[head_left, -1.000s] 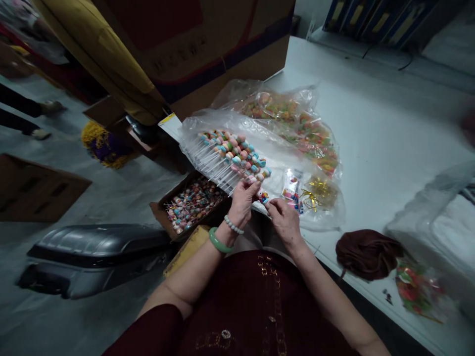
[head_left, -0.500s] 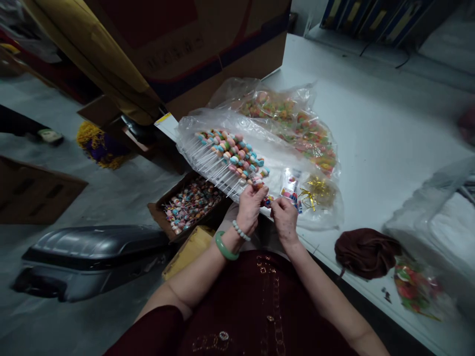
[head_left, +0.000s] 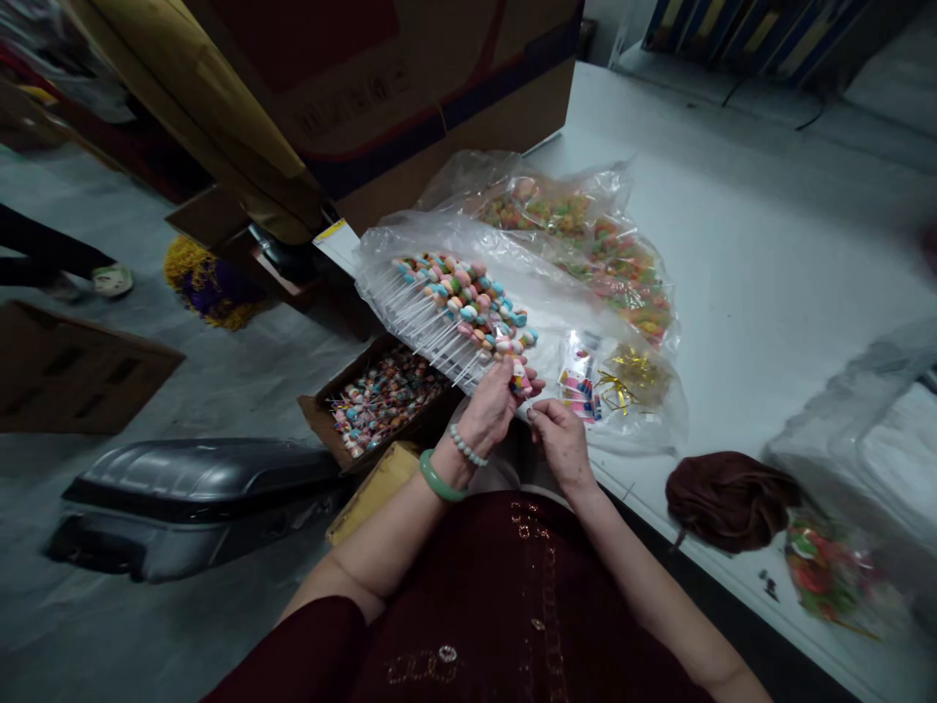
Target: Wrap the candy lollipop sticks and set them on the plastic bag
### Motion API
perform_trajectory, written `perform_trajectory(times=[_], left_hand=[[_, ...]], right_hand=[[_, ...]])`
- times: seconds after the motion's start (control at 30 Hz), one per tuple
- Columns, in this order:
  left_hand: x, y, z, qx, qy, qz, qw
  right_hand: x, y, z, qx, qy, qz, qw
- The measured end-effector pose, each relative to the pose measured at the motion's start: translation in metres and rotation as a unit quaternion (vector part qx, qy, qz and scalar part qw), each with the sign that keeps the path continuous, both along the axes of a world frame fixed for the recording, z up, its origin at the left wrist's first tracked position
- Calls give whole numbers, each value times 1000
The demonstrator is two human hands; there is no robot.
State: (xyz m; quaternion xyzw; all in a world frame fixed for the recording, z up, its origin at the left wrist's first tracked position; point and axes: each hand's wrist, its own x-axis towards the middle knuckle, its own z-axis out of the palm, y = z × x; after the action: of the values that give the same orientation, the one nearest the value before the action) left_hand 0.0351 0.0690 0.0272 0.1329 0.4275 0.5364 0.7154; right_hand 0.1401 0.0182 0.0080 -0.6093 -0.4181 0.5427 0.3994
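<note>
My left hand [head_left: 492, 402], with a bead bracelet and a green bangle at the wrist, is closed around a candy skewer in a colourful printed wrapper [head_left: 520, 377]. Just right of it, my right hand [head_left: 562, 444] is pinched, its fingertips near the wrapped candy; anything between them is too small to make out. Beyond my left hand, rows of pastel candy skewers [head_left: 468, 303] with white sticks lie on clear plastic sheeting [head_left: 402, 234]. Printed wrappers [head_left: 580, 376] and gold twist ties [head_left: 630, 376] lie beyond my right hand.
Bagged gummy candies [head_left: 615, 259] lie behind the skewers, beside a large cardboard box [head_left: 439, 146]. Lower left are an open box of wrapped candies [head_left: 381, 400] and a grey suitcase [head_left: 197, 488]. A dark brown cloth [head_left: 728, 500] sits on the white table [head_left: 732, 273]. Another person's leg [head_left: 51, 239] shows far left.
My right hand has drawn slightly away from the wrapped candy, leaving a gap between the hands. My left hand has turned and its fingers show more behind the wrapper. The view shifted slightly.
</note>
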Motion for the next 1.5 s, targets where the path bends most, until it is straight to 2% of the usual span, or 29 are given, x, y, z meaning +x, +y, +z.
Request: perform_trajectory(times=[0.13,0.23,0.27,0.33,0.4,0.47,0.53,0.63,0.67,0.7,0.73,0.87,0.9,0.93,0.97,1.0,1.03,1.1,1.17,1.2,1.23,1.3,1.37,1.5], left_hand=[[11,-13,-16,17,18,8,1000],[9,-18,-23,1,27,-18,999],[7,-20,-24,5,44,-18,999],[0,-22,-23,39,130,20,991],[-7,-24,-20,103,257,56,959],[-12,-25,-15,165,356,42,919],[-16,-25,-10,196,398,15,896],[-19,-24,-6,205,429,16,880],[-21,-23,-7,213,454,15,865],[-21,-23,-7,228,492,7,840],[-22,-23,-9,247,541,-5,804],[-21,-27,-16,337,726,-45,598],[-21,-28,-17,357,742,-47,565],[-20,-30,-18,372,746,-46,550],[-19,-31,-19,383,737,-48,554],[-18,-32,-20,386,718,-54,577],[-17,-34,-20,379,688,-60,616],[-16,-35,-23,330,591,-83,731],[-16,-37,-27,240,440,-114,858],[-15,-37,-29,187,356,-122,907],[-15,-36,-30,139,278,-125,942],[-16,-34,-32,71,152,-111,980],[-18,-28,-31,39,76,-90,992],[-27,-15,-24,19,51,-50,997]], right_hand=[[-7,6,-8,94,-102,-5,990],[-6,9,-9,128,-180,-19,975],[-5,9,-9,131,-211,-23,969],[-2,8,-8,128,-266,-25,955],[-1,7,-7,128,-295,-17,947],[0,6,-6,133,-305,-8,943],[-1,5,-5,137,-315,-1,939],[-1,4,-4,137,-331,10,933],[-2,3,-5,140,-336,12,931],[-2,3,-5,145,-340,13,929],[-3,2,-6,152,-343,13,927],[-6,1,-9,168,-350,0,922],[-6,1,-10,169,-341,0,925],[-7,2,-11,171,-328,2,929],[-7,3,-13,174,-309,3,935],[-7,4,-14,176,-287,2,942],[-6,5,-16,174,-262,-4,949],[-5,8,-19,157,-210,-28,965],[-3,10,-20,140,-173,-50,974],[-1,11,-20,137,-166,-55,975],[-1,12,-19,139,-166,-56,975],[0,11,-17,148,-182,-44,971],[-2,8,-14,155,-196,-19,968],[-6,2,-11,128,-137,35,982]])
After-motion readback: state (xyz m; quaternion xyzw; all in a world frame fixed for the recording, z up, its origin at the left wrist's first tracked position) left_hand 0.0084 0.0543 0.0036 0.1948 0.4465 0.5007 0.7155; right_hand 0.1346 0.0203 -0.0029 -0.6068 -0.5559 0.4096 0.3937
